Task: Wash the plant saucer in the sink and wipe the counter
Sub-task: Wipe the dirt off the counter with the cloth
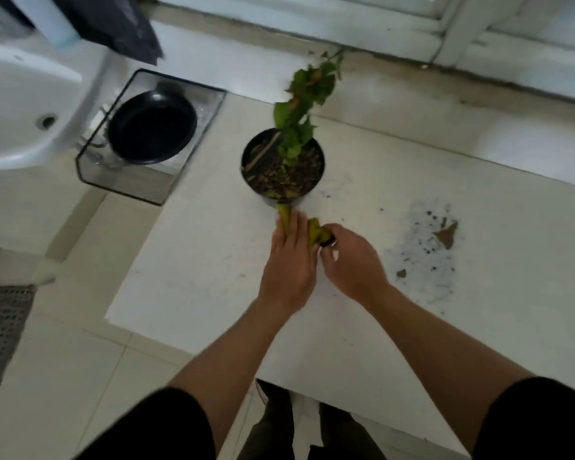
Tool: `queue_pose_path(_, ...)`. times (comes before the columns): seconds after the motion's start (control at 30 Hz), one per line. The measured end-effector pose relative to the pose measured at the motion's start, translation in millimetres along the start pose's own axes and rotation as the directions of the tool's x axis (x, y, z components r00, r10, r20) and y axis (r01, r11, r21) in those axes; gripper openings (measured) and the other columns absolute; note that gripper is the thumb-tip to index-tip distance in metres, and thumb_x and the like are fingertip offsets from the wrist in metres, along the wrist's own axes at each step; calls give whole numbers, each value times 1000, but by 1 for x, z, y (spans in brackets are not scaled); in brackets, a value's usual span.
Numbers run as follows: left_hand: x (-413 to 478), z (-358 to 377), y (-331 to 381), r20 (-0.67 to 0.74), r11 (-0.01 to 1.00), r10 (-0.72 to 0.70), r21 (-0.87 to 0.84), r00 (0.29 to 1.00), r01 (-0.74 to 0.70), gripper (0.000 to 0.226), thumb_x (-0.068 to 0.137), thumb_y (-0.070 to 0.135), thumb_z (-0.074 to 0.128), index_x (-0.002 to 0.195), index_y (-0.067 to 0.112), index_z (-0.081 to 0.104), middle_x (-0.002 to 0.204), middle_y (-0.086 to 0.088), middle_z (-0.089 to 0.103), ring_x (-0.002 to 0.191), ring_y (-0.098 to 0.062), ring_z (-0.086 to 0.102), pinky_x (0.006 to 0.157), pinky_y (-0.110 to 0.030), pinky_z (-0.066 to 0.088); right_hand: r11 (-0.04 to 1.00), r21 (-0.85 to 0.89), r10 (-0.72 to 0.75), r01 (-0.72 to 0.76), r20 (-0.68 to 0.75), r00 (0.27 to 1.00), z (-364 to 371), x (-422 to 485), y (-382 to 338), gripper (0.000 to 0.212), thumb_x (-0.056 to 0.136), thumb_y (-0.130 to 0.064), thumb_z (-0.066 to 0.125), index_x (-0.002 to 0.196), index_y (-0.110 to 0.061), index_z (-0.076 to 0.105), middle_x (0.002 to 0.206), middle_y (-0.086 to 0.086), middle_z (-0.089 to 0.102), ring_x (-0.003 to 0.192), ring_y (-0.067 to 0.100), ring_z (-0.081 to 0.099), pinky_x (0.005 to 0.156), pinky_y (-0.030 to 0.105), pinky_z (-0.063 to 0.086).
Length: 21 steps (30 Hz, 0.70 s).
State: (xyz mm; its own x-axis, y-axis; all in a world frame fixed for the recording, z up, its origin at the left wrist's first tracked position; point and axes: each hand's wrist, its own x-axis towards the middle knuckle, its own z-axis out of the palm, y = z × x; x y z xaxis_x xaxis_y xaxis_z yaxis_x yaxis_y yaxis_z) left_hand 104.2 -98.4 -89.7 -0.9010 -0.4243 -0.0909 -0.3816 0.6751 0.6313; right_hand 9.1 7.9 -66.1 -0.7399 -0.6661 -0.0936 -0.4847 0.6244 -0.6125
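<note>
A black round saucer (152, 127) lies in a wire rack (140, 190) beside the white sink (20, 104) at the left. A potted green plant (283, 162) stands on the white counter (196, 260). Just in front of the pot, both my hands hold a yellow-green cloth (314, 232). My left hand (289, 260) lies over its left part with fingers extended. My right hand (352, 260) grips the cloth's right end, fingers curled. Soil crumbs and brown leaf bits (435, 240) are scattered on the counter to the right.
A window sill (412, 91) runs behind the counter. Tiled floor (63, 360) lies at the left with a grey mat (0, 336). A dark cloth (113, 24) hangs above the sink.
</note>
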Motion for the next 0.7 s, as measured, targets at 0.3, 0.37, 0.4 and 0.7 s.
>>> queue_pose_path(0.3, 102, 62, 33, 437, 909, -35, 388, 899, -153, 71, 109, 51, 27, 165, 20, -3, 172, -7, -15, 157, -37, -17, 126, -56, -3, 849, -488, 404, -200, 360, 841, -56, 23, 125, 115, 70, -84, 62, 153, -52, -12, 165, -2, -26, 151, 40, -20, 109, 79, 4)
queue_pose_path(0.37, 94, 72, 27, 432, 895, -21, 409, 901, -175, 74, 108, 55, 24, 164, 21, -10, 170, -8, -22, 155, -37, -23, 125, -57, -9, 861, -478, 384, -175, 383, 840, -55, 19, 134, 125, 63, -87, 65, 150, -55, -18, 163, -4, -33, 149, 39, -26, 107, 83, 5)
queue_pose_path(0.4, 88, 74, 24, 424, 892, -2, 411, 906, -190, 73, 108, 55, 22, 164, 22, -11, 170, -8, -23, 155, -37, -23, 124, -57, -10, 865, -472, 372, -168, 381, 846, -54, 18, 137, 125, 63, -87, 65, 150, -54, -19, 162, -5, -33, 149, 39, -26, 106, 84, 6)
queue_pose_path(0.7, -41, 100, 18, 357, 807, 257, 432, 898, -402, 66, 110, 48, 30, 165, 19, 12, 172, -14, 5, 157, -44, 4, 122, -65, 17, 874, -456, 395, -167, 469, 790, -69, 27, 131, 114, 85, -47, 75, 152, -53, -18, 162, -5, -34, 150, 38, -25, 105, 84, 12)
